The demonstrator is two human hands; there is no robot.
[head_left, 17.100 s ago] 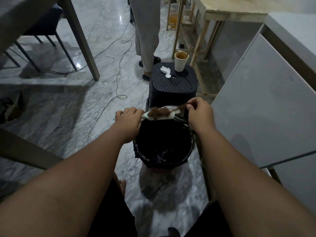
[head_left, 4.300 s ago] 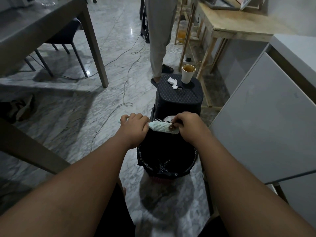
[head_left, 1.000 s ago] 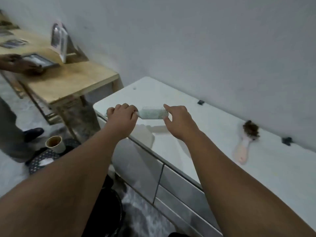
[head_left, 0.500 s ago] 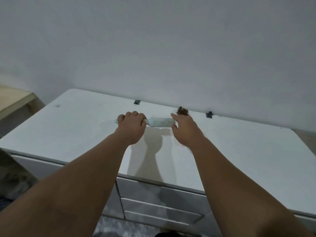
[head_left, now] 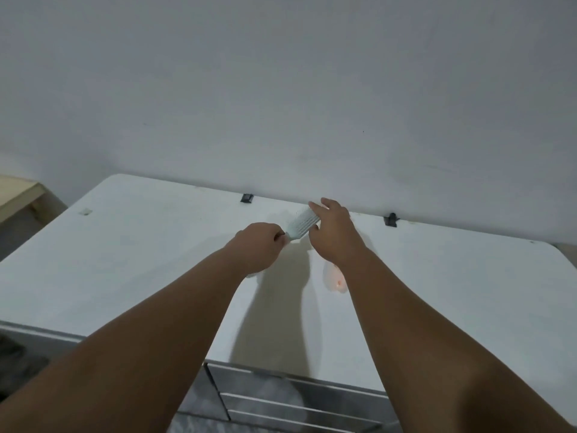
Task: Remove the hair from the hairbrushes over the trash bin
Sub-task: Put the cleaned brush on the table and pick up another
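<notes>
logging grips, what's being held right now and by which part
A pale hairbrush: the left hand grips its handle, while the right hand appears to pinch the far end of its bristle head.

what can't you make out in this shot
- head view: pink brush mostly hidden under the right hand and forearm, bristles unseen
- head view: pale brush handle buried in the left hand grip
- head view: any hair in the pale brush is too small to tell
</notes>
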